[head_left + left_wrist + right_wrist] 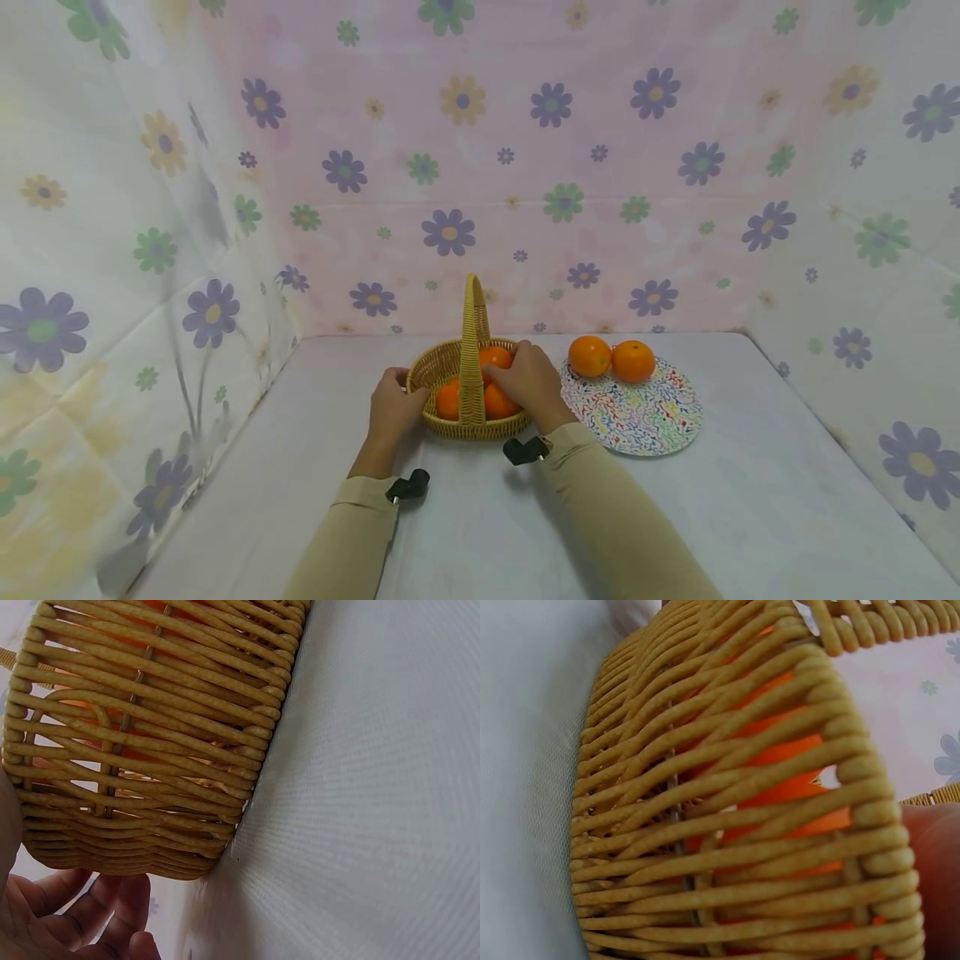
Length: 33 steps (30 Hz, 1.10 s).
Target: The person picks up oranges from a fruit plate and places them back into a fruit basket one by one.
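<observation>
A woven wicker basket with a tall arched handle stands on the table, holding three oranges. My left hand grips its left end, thumb at the rim. In the left wrist view, curled fingers show beyond the end of the weave. At the right end my right hand holds the rim, thumb reaching inside beside the oranges; its other fingers are mostly hidden. The right wrist view shows the basket's side close up, orange colour behind the gaps, and part of the hand at the rim.
Right of the basket lies a round plate with a colourful squiggle pattern. Two oranges sit together on its back edge. A white cloth covers the table, and flower-printed sheets enclose the back and both sides.
</observation>
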Motion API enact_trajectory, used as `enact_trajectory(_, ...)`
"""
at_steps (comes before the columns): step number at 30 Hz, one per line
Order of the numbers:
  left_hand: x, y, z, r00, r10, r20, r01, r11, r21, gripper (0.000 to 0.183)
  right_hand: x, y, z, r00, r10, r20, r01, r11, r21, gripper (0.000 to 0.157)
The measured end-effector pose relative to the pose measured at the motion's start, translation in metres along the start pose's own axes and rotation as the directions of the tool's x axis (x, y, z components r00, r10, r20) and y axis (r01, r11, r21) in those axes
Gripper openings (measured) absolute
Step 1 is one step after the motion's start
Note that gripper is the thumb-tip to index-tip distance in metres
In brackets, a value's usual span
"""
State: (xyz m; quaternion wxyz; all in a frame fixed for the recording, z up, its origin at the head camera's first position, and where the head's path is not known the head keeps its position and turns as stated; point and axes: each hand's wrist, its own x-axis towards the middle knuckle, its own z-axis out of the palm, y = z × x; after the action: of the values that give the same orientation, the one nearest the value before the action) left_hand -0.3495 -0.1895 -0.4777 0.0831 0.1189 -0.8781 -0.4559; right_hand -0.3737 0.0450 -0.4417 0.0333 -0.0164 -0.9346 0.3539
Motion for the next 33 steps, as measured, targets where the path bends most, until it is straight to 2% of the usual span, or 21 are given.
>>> enact_trajectory(6, 0.001, 0.000, 0.000, 1.000, -0.008, 0.009, 0.008, 1.000, -0.004, 0.054, 0.000, 0.000, -0.001, 1.000, 0.015, 0.023, -0.015, 1.000, 0.006, 0.061)
enact_trajectory(13, 0.000, 0.000, -0.001, 1.000, -0.008, 0.012, 0.008, 1.000, -0.008, 0.054, -0.002, 0.000, -0.005, 1.000, -0.023, 0.000, 0.023, 1.000, 0.021, 0.055)
enact_trajectory(20, 0.000, 0.001, -0.001, 1.000, -0.014, 0.009, 0.014, 1.000, -0.008, 0.054, -0.005, 0.007, -0.016, 0.990, -0.121, -0.079, 0.126, 0.990, 0.067, 0.044)
enact_trajectory(27, 0.000, 0.000, -0.001, 1.000, -0.018, 0.004, 0.018, 1.000, 0.004, 0.054, -0.008, 0.024, -0.037, 0.983, -0.111, -0.146, 0.132, 0.981, 0.142, 0.040)
enact_trajectory(33, 0.000, 0.001, -0.001, 1.000, -0.024, 0.003, 0.024, 1.000, 0.002, 0.054, -0.007, 0.041, -0.055, 0.972, -0.098, -0.213, 0.126, 0.984, 0.124, 0.040)
